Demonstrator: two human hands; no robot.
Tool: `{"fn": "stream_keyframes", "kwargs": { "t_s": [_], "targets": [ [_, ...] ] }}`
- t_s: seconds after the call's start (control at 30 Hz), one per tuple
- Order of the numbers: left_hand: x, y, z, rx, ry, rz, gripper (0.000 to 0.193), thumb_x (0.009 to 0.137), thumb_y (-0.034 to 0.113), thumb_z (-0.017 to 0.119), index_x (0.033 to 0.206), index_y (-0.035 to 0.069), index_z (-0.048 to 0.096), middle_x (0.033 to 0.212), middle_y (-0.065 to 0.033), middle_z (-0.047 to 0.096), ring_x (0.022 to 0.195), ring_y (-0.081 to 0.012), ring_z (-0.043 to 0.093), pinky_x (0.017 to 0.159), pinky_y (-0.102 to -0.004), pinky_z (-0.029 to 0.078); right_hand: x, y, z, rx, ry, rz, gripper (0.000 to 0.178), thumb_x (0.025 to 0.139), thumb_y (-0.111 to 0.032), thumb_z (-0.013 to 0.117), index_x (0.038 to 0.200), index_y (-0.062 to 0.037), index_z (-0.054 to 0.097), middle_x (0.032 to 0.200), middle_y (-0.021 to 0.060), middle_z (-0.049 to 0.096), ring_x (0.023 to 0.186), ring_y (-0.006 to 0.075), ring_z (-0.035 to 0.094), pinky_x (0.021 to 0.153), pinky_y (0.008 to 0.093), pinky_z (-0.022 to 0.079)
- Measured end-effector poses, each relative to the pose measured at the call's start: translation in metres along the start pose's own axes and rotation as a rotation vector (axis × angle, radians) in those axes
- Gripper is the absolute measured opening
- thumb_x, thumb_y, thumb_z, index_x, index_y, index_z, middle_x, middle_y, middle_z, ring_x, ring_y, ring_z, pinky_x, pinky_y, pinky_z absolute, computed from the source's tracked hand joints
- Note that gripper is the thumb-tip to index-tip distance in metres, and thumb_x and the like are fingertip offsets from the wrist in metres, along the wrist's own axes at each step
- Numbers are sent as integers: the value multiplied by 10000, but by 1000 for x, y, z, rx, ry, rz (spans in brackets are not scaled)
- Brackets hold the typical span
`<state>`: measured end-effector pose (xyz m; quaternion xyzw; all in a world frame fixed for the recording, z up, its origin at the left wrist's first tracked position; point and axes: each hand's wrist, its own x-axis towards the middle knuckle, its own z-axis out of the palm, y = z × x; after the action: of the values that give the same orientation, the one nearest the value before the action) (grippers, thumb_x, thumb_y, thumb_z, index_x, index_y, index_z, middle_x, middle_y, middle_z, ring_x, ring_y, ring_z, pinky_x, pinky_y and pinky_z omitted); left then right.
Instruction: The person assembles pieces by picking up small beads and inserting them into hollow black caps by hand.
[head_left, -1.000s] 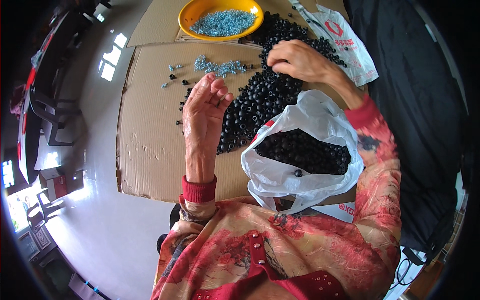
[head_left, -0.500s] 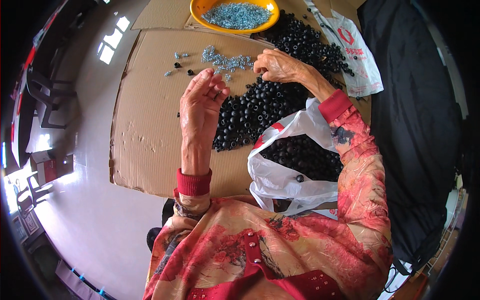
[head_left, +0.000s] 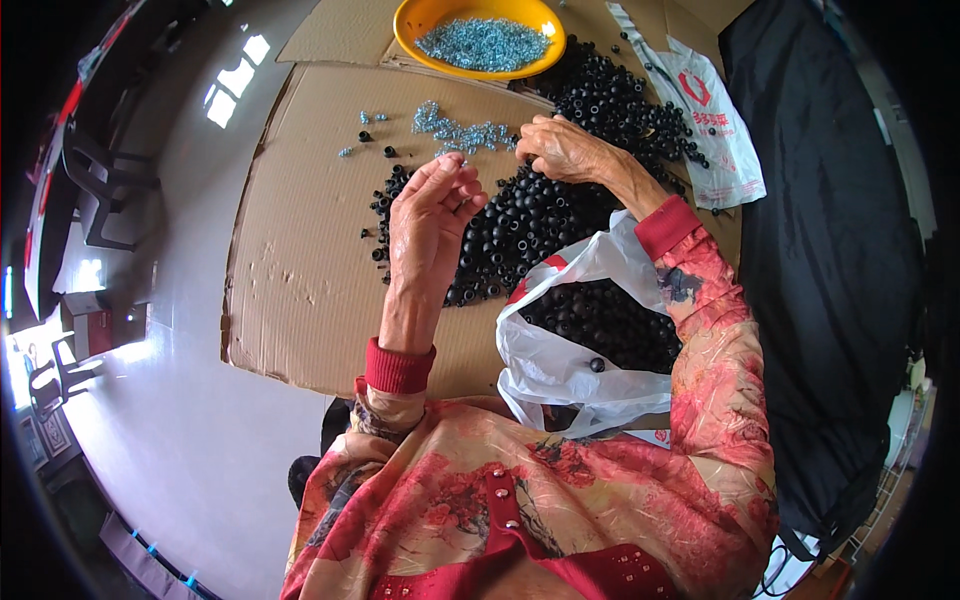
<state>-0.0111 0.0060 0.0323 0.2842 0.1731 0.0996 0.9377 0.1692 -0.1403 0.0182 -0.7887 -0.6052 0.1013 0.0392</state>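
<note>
My left hand (head_left: pixel 428 215) is raised palm up, its thumb and fingertips pressed together in a pinch; whatever lies between them is too small to make out. Just right of it, my right hand (head_left: pixel 568 150) is closed with fingers curled, and its fingertips hide anything they hold. Both hands hover over a pile of round black bead-like pieces (head_left: pixel 525 215), several showing a hole. Beyond the fingertips lies a loose scatter of small shiny blue-grey pieces (head_left: pixel 450 130).
A yellow bowl (head_left: pixel 404 28) of blue-grey pieces stands at the far edge of the cardboard (head_left: pixel 290 240). More black pieces (head_left: pixel 620 100) lie beside a flat white bag (head_left: pixel 735 165). An open white plastic bag (head_left: pixel 530 355) of black pieces sits near me. Black cloth (head_left: pixel 820 250) covers the right.
My left hand has shifted right and slightly nearer me, closer to the right hand, uncovering black pieces on its left. The right hand has moved slightly, still closed.
</note>
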Motion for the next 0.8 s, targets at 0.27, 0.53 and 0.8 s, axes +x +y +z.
{"fn": "stream_keyframes", "kwargs": {
  "t_s": [0.27, 0.53, 0.8],
  "targets": [
    [2, -4, -5, 6, 8, -3, 144, 859, 145, 561, 944, 28, 565, 829, -49, 589, 739, -131, 562, 707, -294, 483, -1, -2, -9, 133, 37, 8, 85, 687, -78, 568, 750, -28, 594, 758, 79, 557, 785, 236, 530, 734, 356, 423],
    [-2, -8, 5, -22, -77, -90, 189, 879, 183, 541, 976, 22, 556, 861, -51, 587, 769, -123, 557, 733, -297, 483, -6, -56, -58, 820, 284, 50, 183, 765, -155, 646, 884, -18, 625, 798, 33, 595, 707, 117, 543, 640, 253, 456],
    [-11, -4, 16, -245, -231, -106, 183, 893, 173, 516, 995, 31, 570, 847, -15, 586, 782, -108, 561, 743, -299, 495, 0, -77, -68, 715, 467, -185, 209, 730, -83, 671, 923, -28, 613, 853, 53, 601, 784, 156, 585, 698, 271, 473]
  ]
}}
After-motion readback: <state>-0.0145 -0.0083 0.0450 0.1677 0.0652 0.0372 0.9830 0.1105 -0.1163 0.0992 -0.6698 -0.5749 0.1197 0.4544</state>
